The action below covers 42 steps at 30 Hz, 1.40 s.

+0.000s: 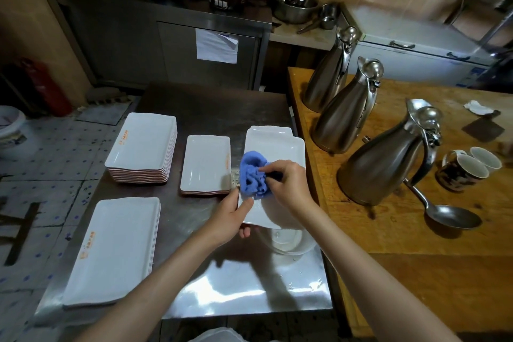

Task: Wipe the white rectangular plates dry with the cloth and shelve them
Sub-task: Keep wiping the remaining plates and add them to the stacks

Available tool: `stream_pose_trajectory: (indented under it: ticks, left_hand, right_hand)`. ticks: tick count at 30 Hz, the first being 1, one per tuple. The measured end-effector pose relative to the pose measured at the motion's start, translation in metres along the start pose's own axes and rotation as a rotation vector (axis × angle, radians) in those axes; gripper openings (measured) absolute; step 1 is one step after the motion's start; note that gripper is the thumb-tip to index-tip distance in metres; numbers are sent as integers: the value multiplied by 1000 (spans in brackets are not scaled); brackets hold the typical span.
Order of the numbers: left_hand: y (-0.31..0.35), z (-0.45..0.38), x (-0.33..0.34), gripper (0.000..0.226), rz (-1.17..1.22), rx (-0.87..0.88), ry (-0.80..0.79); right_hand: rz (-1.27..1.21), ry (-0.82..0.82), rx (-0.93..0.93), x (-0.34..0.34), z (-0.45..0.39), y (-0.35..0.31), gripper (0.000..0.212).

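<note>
Plate (280, 147) under blue cloth (253, 175)

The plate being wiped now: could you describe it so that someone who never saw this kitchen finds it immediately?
Start at the steel table beside the wooden counter with three metal jugs. The plate being wiped is at the steel table's right side, lifted above a clear bowl. Unlike the stacked plates, the left hand holds its corner and the right hand presses a blue cloth on it.
</note>
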<state>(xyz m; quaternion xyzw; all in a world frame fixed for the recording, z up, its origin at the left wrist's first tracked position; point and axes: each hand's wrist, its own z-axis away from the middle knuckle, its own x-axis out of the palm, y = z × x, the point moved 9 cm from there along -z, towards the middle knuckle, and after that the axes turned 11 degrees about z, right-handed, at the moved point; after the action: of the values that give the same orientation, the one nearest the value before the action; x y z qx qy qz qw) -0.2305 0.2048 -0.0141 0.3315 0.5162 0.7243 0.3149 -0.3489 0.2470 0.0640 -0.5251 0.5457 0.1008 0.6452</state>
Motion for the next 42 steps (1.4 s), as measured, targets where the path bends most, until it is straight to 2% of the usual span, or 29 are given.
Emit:
stream_pose_trajectory:
  ticks: [11,16,22,26,29,32,37,39,42]
  left_hand:
    - [-8,-5,-9,12,83,-30,39]
    - [-11,-6,-14,19,95,-54,81]
    - [-10,-7,-14,14,65,-18,71]
    - [-9,-8,-15,17,51,-13,73]
    - [-10,-9,-19,20,52,-24,87]
    - [-11,-9,-22,19,53,-26,104]
    - [-11,-11,-23,10,80,-17,120]
    - [-10,-11,-22,10,82,-15,112]
    - [-10,-11,-21,10,70,-4,108]
  right_hand:
    - [84,-89,-17,1,25,-1,22]
    - [68,-112,-45,-3,35,-4,27]
    - [144,-188,-129,-1,36,-5,33]
    - [128,-109,-171,-4,31,2,30]
    - [98,-73,-93,-4,33,8,30]
    - [91,43,-52,-11,39,8,32]
    - [274,-35,-115,13,49,10,57]
    - [318,-45,-104,17,47,13,58]
    - [435,27,-112,13,42,12,51]
